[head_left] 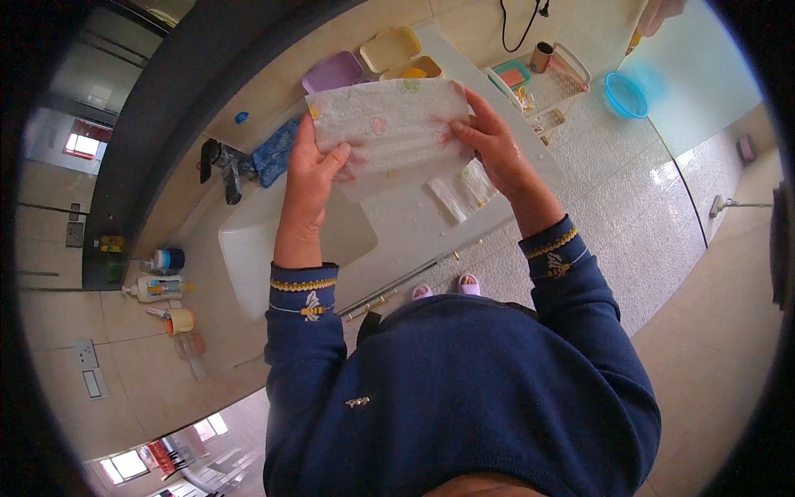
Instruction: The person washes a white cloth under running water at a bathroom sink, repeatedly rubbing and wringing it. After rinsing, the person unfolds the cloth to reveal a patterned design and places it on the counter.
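Note:
Between my hands a thin white sheet (pixel 389 124) is stretched out flat, like a paper towel, printed with small red, green and yellow motifs. My left hand (pixel 310 170) pinches its left edge, thumb on top. The right edge is gripped by my right hand (pixel 493 145), also with the thumb on top and the fingers mostly behind. The sheet hangs above the counter (pixel 397 224), over the far side of the white sink (pixel 257 257). Below it, two folded pieces of similar patterned material (pixel 464 195) lie on the counter near my right wrist.
Beside the black faucet (pixel 228 166) lies a wet-looking blue cloth (pixel 276 153). A purple tray (pixel 333 73) and yellow trays (pixel 391 50) stand at the back. Bottles (pixel 161 287) and a cup (pixel 180 320) sit left of the sink. A white basket (pixel 571 70) and blue basin (pixel 626 95) are at right.

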`<state>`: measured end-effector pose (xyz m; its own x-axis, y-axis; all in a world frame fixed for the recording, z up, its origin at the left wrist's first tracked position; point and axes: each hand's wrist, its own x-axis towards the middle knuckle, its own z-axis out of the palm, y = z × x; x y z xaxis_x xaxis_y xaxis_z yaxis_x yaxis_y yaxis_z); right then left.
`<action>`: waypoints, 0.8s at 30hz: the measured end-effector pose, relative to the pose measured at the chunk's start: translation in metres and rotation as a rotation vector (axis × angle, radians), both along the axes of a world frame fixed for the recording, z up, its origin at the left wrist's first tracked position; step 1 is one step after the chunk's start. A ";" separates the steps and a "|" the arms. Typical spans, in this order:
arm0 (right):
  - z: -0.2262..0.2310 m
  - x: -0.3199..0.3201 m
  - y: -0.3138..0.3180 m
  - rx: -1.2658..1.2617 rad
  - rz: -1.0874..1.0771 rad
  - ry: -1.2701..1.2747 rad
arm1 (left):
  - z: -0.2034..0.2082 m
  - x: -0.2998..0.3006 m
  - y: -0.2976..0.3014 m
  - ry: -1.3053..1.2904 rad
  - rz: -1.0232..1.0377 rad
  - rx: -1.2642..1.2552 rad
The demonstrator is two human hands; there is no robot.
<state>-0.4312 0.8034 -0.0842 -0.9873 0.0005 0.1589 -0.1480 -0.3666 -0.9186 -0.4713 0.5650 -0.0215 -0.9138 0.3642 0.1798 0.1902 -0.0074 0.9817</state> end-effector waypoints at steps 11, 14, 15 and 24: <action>0.005 0.003 0.001 0.031 -0.008 -0.054 | 0.011 0.007 0.003 -0.023 0.000 0.029; 0.004 0.004 0.000 0.020 -0.014 -0.061 | 0.006 0.004 0.001 0.001 -0.012 0.044; 0.003 0.003 0.000 0.014 -0.011 -0.062 | 0.006 0.003 0.001 0.011 -0.016 0.051; 0.007 0.006 0.000 -0.006 -0.010 -0.052 | 0.008 0.007 0.001 -0.039 -0.014 0.046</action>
<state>-0.4256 0.8036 -0.0772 -0.9942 0.0110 0.1074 -0.1038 -0.3705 -0.9230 -0.4646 0.5658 -0.0136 -0.9152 0.3693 0.1612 0.1515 -0.0553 0.9869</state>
